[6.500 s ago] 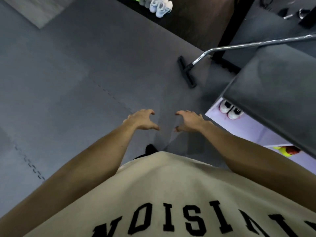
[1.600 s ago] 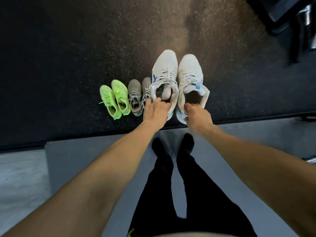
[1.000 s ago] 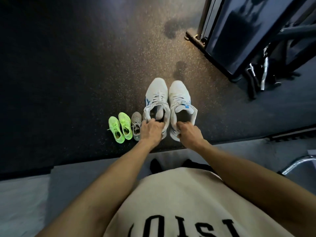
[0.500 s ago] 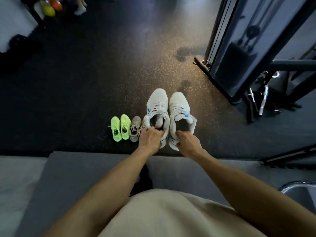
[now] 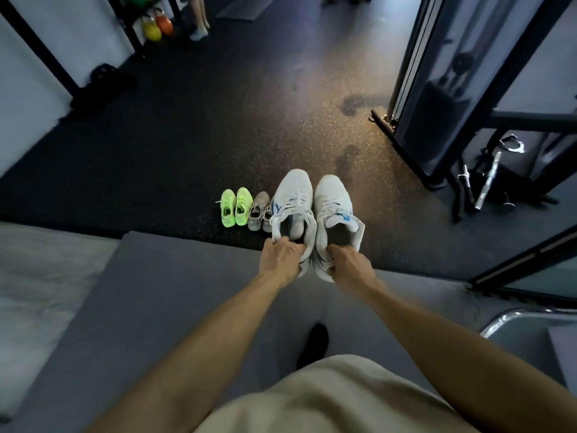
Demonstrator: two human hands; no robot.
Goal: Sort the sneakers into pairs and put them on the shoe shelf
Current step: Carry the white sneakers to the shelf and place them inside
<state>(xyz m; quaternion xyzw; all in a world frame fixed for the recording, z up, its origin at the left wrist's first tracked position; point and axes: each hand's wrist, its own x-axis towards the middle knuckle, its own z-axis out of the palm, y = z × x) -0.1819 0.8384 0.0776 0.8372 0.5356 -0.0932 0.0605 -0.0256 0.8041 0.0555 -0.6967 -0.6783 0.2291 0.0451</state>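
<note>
Two white sneakers with blue marks hang side by side in front of me, toes pointing away. My left hand (image 5: 282, 257) grips the heel collar of the left white sneaker (image 5: 293, 201). My right hand (image 5: 349, 266) grips the heel of the right white sneaker (image 5: 332, 200). Both are lifted off the dark speckled floor. On that floor to the left stand a neon green pair (image 5: 235, 206) and a grey pair (image 5: 259, 210), partly hidden behind the left white sneaker. No shoe shelf is in view.
A grey foam mat (image 5: 150, 295) lies under me, its edge just behind the shoes. A black gym machine frame (image 5: 437, 98) and loose metal bars (image 5: 487, 182) stand at the right. A rack with coloured balls (image 5: 157, 25) and another person's legs (image 5: 198, 17) are far back left.
I went from empty hands over the grey mat to the row of shoes and took hold of both white sneakers. Over the last second they have risen off the floor as I straighten up.
</note>
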